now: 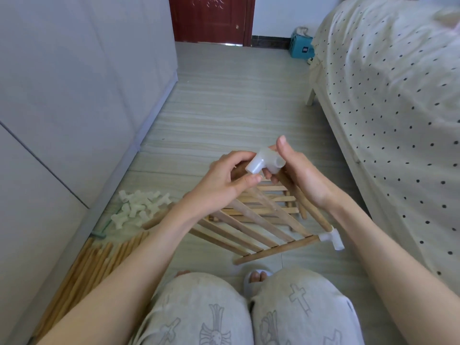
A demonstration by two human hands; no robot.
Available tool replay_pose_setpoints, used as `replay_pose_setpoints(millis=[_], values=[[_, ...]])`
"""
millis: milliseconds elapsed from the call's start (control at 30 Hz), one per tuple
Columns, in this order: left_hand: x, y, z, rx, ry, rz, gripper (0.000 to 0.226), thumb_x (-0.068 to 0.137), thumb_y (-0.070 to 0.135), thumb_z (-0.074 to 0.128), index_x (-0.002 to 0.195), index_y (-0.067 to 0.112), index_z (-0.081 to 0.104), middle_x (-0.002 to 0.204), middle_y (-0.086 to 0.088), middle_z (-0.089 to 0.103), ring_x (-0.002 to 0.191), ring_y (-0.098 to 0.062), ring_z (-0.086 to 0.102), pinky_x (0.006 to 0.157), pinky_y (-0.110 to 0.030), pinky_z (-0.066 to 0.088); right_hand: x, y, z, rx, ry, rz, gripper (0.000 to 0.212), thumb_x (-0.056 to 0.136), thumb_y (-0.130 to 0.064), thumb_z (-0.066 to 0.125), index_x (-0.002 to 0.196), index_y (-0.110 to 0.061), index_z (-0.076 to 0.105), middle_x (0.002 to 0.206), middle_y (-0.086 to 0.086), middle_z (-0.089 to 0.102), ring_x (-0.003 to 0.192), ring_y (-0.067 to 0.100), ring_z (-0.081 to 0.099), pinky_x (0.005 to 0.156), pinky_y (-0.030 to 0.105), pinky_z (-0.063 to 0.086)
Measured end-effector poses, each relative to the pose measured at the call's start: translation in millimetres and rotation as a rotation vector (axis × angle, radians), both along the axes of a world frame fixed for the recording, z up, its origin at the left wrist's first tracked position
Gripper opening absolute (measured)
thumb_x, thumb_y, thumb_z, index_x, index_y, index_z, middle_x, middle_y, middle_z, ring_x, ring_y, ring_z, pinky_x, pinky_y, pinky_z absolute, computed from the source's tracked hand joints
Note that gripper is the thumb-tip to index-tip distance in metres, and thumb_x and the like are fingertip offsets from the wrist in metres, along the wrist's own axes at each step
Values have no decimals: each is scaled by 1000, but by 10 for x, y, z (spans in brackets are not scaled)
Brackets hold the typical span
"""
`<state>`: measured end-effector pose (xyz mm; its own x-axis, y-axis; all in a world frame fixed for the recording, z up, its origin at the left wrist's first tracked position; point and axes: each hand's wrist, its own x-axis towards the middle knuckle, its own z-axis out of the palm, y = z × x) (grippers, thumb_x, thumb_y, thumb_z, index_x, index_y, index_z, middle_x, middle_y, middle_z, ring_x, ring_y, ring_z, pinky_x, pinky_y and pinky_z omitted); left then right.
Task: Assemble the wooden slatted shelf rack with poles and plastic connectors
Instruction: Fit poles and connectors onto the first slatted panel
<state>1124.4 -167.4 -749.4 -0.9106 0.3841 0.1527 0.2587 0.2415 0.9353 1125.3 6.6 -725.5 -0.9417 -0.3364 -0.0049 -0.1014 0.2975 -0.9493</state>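
Corner-fitting step: left hand (224, 180) and right hand (302, 176) pinch a plastic connector (263, 163) at the slatted shelf (251, 227) panel's 12 o'clock corner, held above the floor; a second connector (332, 238) sits at 4 o'clock; next, seating it likely calls for a firm, aligned push.

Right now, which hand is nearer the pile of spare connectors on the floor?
Left. The left hand is raised just right of and above the pile, holding the slatted panel. The right hand is farther right, past the connector it holds.
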Motion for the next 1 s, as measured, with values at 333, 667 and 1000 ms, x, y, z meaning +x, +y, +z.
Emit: replay_pose_setpoints(millis=[333, 667, 1000], values=[[-4, 187, -14, -44, -14, 117, 22, 78, 38, 72, 96, 38, 58, 99, 16, 65, 94, 7, 59, 84, -17, 43, 91, 82, -10, 6, -33, -196, 57, 88, -58, 36, 93, -6, 60, 77, -1, 51, 71, 8, 46, 73, 28, 39], [-28, 213, -68, -24, -10, 160, 23, 85, 17, 67, 93, 36, 56, 95, 15, 64, 92, 4, 60, 81, -12, 43, 91, 41, -32, 55, 24, -226, 23, 95, -42, 40, 78, -26, 45, 76, -12, 42, 65, -3, 42, 71, 25, 35], [5, 156, -127, -218, 257, 328, 27, 92, 15, 57, 118, 10, 59, 95, 12, 50, 100, -11, 48, 83, -19, 31, 9, -93, -80, 126, 76, -189, 23, 82, -53, 43, 79, -30, 43, 73, -12, 41, 60, -3, 40, 69, 28, 36]])
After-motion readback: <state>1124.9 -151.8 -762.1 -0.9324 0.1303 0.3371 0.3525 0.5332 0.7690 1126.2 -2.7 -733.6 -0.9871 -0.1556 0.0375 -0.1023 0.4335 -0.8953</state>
